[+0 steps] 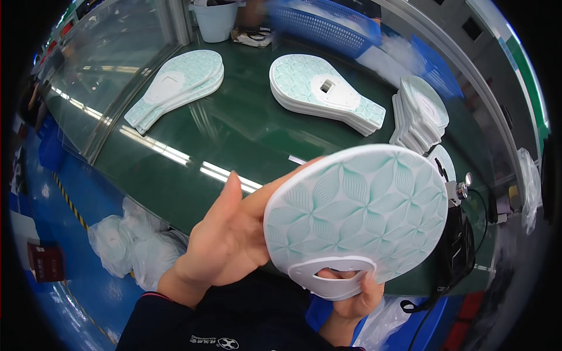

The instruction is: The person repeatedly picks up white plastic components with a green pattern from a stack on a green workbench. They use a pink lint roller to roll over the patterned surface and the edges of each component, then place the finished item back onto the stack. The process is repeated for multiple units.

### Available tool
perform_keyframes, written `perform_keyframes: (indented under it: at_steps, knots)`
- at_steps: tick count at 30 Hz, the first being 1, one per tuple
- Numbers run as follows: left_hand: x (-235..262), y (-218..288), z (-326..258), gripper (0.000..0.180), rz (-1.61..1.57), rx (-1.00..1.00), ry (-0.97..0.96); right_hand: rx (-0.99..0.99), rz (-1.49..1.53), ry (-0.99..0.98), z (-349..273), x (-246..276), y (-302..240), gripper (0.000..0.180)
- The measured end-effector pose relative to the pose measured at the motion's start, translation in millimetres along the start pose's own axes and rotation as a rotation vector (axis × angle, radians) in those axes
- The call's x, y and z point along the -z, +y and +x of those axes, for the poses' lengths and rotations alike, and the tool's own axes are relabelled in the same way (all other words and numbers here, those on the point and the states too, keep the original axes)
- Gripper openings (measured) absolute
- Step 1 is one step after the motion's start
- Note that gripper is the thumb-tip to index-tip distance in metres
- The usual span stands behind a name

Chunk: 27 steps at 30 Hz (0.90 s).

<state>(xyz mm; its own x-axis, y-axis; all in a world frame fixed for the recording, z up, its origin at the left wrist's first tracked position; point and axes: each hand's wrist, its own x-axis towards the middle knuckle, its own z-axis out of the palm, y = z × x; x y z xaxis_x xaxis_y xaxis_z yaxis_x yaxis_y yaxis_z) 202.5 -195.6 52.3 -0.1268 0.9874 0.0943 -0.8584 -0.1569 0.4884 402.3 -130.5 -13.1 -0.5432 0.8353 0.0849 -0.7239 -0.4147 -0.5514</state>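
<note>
A paddle-shaped white plastic panel [357, 205] with a pale green petal pattern is tilted up close in front of me. My right hand [358, 298] grips it at its lower part, thumb on the front beside the oval opening, fingers partly visible through it. At the panel's left edge is my left hand [225, 234], palm turned up and thumb stretched away. Its fingers reach behind the panel, where their tips are hidden. The panel's narrow end is out of sight.
On the dark green table [234, 131] lie a left stack of matching panels [181, 82], a middle stack [319, 88] and a right stack [418, 111]. Behind stand a pale bucket [215, 22] and a blue basket [322, 26]. A black bag-like item [459, 245] hangs at right; plastic bags [137, 245] lie lower left.
</note>
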Motion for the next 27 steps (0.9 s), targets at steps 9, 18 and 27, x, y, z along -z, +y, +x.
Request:
perform_keyframes:
  at_steps: [9,18,27]
  knots:
    - [-9.3,1.0,-20.4,0.071,0.373,0.057,-0.161,-0.061,0.160,-0.158,8.7,-20.5,-9.6,0.039]
    - [-11.2,-1.7,-20.5,0.061,0.483,-0.017,0.021,-0.027,0.023,-0.083,3.4,-2.2,-13.6,0.046]
    - [-3.8,-1.8,-21.8,0.046,0.553,-0.077,0.149,-0.028,-0.209,0.052,9.0,-26.3,-8.2,0.060]
